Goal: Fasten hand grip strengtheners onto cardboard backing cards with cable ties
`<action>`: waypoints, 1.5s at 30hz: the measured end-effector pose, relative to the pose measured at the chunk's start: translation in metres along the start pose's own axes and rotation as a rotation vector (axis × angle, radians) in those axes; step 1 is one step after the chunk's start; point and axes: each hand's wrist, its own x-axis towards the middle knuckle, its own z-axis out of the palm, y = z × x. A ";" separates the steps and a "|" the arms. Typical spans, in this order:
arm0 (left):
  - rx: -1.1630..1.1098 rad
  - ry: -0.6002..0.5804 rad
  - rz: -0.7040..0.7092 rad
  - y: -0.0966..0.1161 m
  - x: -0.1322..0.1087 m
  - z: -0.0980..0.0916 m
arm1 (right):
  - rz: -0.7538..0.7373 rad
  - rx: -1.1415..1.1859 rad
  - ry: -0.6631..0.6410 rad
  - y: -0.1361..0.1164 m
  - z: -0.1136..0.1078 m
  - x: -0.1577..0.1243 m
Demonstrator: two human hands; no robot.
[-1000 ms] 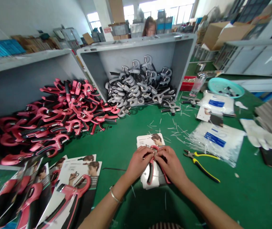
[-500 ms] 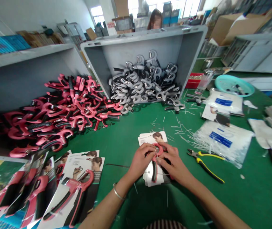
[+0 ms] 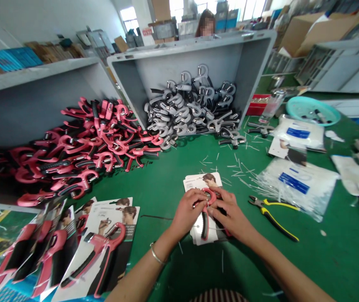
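Observation:
A pink and black hand grip exerciser (image 3: 204, 224) lies on a small stack of printed cards (image 3: 196, 180) in front of me. Both my hands close around its upper part. My left hand (image 3: 188, 212) has its fingers bent onto the curved top from the left side. From the right, my right hand (image 3: 230, 214) pinches near the spring, thumb and fingers close together. A thin white cable tie (image 3: 219, 228) crosses the exerciser's handles below my fingers. What exactly the fingertips pinch is hidden.
Pink exercisers (image 3: 104, 138) spill from a grey bin at left, grey ones (image 3: 182, 109) from another behind. Carded exercisers (image 3: 104, 247) lie at lower left. Yellow-black cutters (image 3: 274, 218), a bag of cable ties (image 3: 299, 188) and a glove (image 3: 355, 178) are at right. A person (image 3: 206, 25) is beyond.
The whole view has shifted slightly. Both hands stay on the same exerciser, with hardly any visible finger movement.

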 end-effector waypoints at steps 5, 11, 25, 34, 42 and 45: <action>-0.002 -0.071 -0.007 0.007 -0.003 -0.008 | 0.044 0.027 0.074 0.000 0.004 0.003; -0.030 0.025 -0.182 0.018 0.004 -0.014 | 0.059 0.040 0.154 0.004 0.011 0.008; 0.742 -0.118 0.169 0.036 -0.075 0.017 | 0.013 0.033 0.249 -0.002 0.009 0.001; 0.627 -0.009 -0.101 0.031 -0.081 -0.004 | -0.252 -0.473 -0.233 -0.041 -0.019 -0.034; 0.336 -0.212 -0.084 0.031 -0.069 -0.038 | -0.161 -0.342 -0.229 -0.034 -0.012 -0.031; 0.385 -0.194 0.041 0.029 -0.067 -0.032 | -0.181 -0.275 -0.163 -0.030 -0.013 -0.028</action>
